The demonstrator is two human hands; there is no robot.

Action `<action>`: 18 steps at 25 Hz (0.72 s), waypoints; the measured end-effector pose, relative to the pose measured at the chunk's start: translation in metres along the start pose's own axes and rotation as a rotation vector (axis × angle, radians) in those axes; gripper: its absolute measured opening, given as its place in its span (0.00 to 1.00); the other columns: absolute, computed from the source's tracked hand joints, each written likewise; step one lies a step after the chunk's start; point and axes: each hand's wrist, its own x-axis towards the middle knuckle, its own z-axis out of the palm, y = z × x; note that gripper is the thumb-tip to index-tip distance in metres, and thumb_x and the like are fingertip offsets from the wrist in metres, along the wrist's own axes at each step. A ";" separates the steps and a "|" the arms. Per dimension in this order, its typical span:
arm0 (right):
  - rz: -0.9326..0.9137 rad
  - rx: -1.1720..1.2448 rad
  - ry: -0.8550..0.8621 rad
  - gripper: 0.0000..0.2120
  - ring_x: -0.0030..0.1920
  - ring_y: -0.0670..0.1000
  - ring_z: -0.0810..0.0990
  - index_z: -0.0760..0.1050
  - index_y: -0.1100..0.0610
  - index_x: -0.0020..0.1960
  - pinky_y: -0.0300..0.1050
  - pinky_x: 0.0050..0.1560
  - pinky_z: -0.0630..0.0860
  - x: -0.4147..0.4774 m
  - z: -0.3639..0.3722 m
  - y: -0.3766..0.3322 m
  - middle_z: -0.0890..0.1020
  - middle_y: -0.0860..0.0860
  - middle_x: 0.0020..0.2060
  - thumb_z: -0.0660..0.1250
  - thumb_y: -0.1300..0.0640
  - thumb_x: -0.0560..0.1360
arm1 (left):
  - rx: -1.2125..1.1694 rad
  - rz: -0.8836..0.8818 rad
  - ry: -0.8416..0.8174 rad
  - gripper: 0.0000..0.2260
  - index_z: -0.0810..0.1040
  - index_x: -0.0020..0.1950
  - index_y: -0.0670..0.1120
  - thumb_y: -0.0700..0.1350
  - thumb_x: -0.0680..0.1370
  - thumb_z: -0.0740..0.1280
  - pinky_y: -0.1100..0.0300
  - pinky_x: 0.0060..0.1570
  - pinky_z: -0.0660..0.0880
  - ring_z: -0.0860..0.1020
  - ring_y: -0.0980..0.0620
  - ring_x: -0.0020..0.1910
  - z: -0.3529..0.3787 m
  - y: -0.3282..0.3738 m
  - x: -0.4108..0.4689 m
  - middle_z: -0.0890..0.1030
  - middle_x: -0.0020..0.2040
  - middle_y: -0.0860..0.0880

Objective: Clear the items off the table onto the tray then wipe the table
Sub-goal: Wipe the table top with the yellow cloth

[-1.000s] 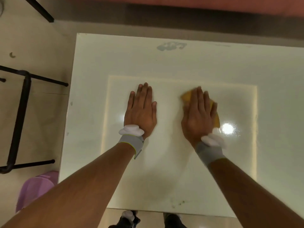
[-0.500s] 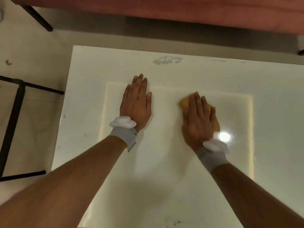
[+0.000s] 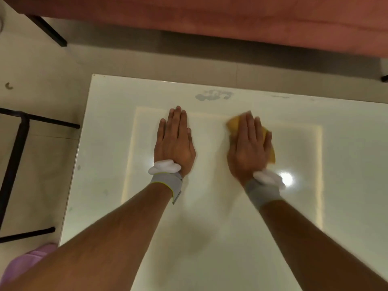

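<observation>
Right hand (image 3: 248, 148): fingers (image 3: 249, 127) straight, pressing yellow cloth (image 3: 233, 122) flat near desk (image 3: 346, 164) centre, to wipe. Left hand (image 3: 174, 143): fingers straight, together, flat on desk, likely bracing.

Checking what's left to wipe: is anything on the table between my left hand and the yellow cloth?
No. The head view shows only bare, glossy table between the left hand and the yellow cloth. A grey smudge lies beyond, near the far edge.

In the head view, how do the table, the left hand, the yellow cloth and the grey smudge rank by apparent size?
1. table
2. left hand
3. yellow cloth and grey smudge: these look alike. The right hand hides most of the cloth, so I do not rank them.
</observation>
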 end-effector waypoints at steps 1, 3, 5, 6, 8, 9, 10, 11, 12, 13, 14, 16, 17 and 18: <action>0.012 0.015 -0.019 0.25 0.78 0.52 0.52 0.54 0.54 0.78 0.56 0.75 0.45 0.027 0.000 -0.021 0.56 0.48 0.78 0.47 0.50 0.82 | -0.013 0.003 0.003 0.22 0.60 0.75 0.39 0.43 0.82 0.50 0.51 0.75 0.53 0.59 0.46 0.76 -0.001 0.002 -0.001 0.62 0.76 0.42; -0.212 0.013 -0.072 0.26 0.78 0.52 0.52 0.55 0.54 0.78 0.57 0.75 0.46 0.045 0.009 -0.064 0.57 0.48 0.78 0.45 0.49 0.81 | -0.063 -0.013 -0.002 0.22 0.58 0.76 0.38 0.44 0.82 0.50 0.52 0.75 0.52 0.57 0.47 0.76 -0.003 0.003 -0.001 0.59 0.77 0.42; -0.480 -0.019 -0.150 0.26 0.77 0.51 0.54 0.58 0.53 0.77 0.57 0.76 0.48 0.025 0.010 -0.070 0.60 0.48 0.77 0.44 0.49 0.81 | -0.126 -0.032 -0.017 0.22 0.56 0.76 0.38 0.43 0.82 0.51 0.54 0.75 0.50 0.55 0.48 0.77 -0.005 0.003 0.001 0.57 0.77 0.41; -0.572 -0.043 -0.166 0.25 0.77 0.51 0.55 0.58 0.54 0.77 0.56 0.76 0.49 0.011 0.008 -0.056 0.61 0.48 0.76 0.45 0.50 0.82 | -0.121 -0.042 -0.017 0.23 0.56 0.76 0.38 0.41 0.81 0.52 0.55 0.76 0.49 0.55 0.48 0.77 -0.005 0.003 -0.001 0.57 0.77 0.41; -0.525 -0.083 -0.139 0.25 0.77 0.52 0.56 0.57 0.54 0.78 0.54 0.76 0.48 0.000 0.000 -0.016 0.60 0.49 0.77 0.47 0.50 0.82 | -0.067 -0.035 0.008 0.23 0.57 0.76 0.38 0.39 0.80 0.54 0.54 0.75 0.51 0.57 0.47 0.76 -0.005 0.002 -0.003 0.59 0.76 0.40; -0.405 -0.077 -0.086 0.25 0.77 0.52 0.56 0.57 0.55 0.78 0.54 0.76 0.48 0.012 -0.003 -0.005 0.60 0.49 0.77 0.47 0.49 0.82 | -0.048 -0.026 0.024 0.23 0.58 0.75 0.38 0.39 0.80 0.54 0.53 0.75 0.53 0.58 0.46 0.76 -0.004 0.002 -0.002 0.60 0.76 0.40; -0.249 -0.063 -0.042 0.26 0.77 0.52 0.56 0.56 0.55 0.78 0.55 0.76 0.48 0.032 -0.002 -0.004 0.59 0.50 0.77 0.47 0.48 0.82 | -0.029 -0.024 0.026 0.23 0.59 0.75 0.38 0.39 0.80 0.54 0.52 0.75 0.54 0.59 0.46 0.75 -0.001 0.000 -0.002 0.60 0.76 0.40; -0.103 -0.039 -0.005 0.26 0.77 0.52 0.55 0.55 0.54 0.78 0.56 0.76 0.47 0.055 0.001 -0.012 0.59 0.49 0.77 0.46 0.47 0.82 | -0.013 -0.020 0.018 0.23 0.59 0.76 0.38 0.40 0.80 0.54 0.52 0.75 0.54 0.59 0.45 0.76 -0.001 -0.001 -0.003 0.60 0.76 0.41; -0.005 -0.026 0.011 0.26 0.78 0.52 0.53 0.54 0.54 0.78 0.57 0.76 0.45 0.076 0.001 -0.024 0.58 0.49 0.77 0.45 0.47 0.82 | -0.013 -0.013 0.008 0.23 0.59 0.76 0.40 0.41 0.81 0.53 0.51 0.75 0.54 0.58 0.46 0.76 -0.002 0.001 0.000 0.60 0.77 0.42; 0.016 -0.029 0.013 0.26 0.78 0.52 0.52 0.54 0.54 0.78 0.57 0.75 0.44 0.086 0.002 -0.038 0.57 0.48 0.77 0.45 0.47 0.82 | -0.006 -0.011 -0.003 0.23 0.58 0.77 0.42 0.42 0.81 0.53 0.51 0.75 0.53 0.57 0.46 0.76 -0.003 0.002 0.001 0.59 0.77 0.43; -0.033 -0.020 0.006 0.26 0.78 0.53 0.52 0.54 0.53 0.78 0.58 0.76 0.44 0.087 0.003 -0.048 0.58 0.48 0.77 0.45 0.47 0.83 | 0.011 -0.013 -0.017 0.23 0.57 0.77 0.45 0.44 0.82 0.53 0.51 0.75 0.53 0.56 0.47 0.77 -0.004 0.003 0.001 0.58 0.78 0.44; -0.290 -0.050 -0.033 0.25 0.78 0.53 0.54 0.56 0.54 0.78 0.57 0.76 0.47 0.061 -0.001 -0.037 0.59 0.49 0.77 0.46 0.48 0.83 | 0.040 -0.003 -0.057 0.23 0.56 0.78 0.51 0.50 0.82 0.52 0.50 0.75 0.52 0.54 0.47 0.77 -0.005 0.005 0.002 0.55 0.78 0.45; -0.418 -0.086 -0.059 0.25 0.78 0.53 0.54 0.57 0.54 0.78 0.57 0.76 0.48 0.040 -0.004 -0.020 0.60 0.49 0.77 0.47 0.48 0.83 | 0.063 0.005 -0.070 0.23 0.56 0.78 0.54 0.53 0.83 0.51 0.49 0.75 0.51 0.53 0.47 0.78 -0.006 0.006 0.002 0.54 0.79 0.45; -0.479 -0.116 -0.075 0.25 0.77 0.52 0.55 0.57 0.54 0.78 0.57 0.76 0.49 0.024 -0.007 0.002 0.60 0.49 0.77 0.47 0.48 0.83 | 0.089 0.007 -0.081 0.22 0.56 0.77 0.57 0.55 0.82 0.50 0.48 0.75 0.51 0.52 0.47 0.78 -0.007 0.006 0.000 0.54 0.79 0.46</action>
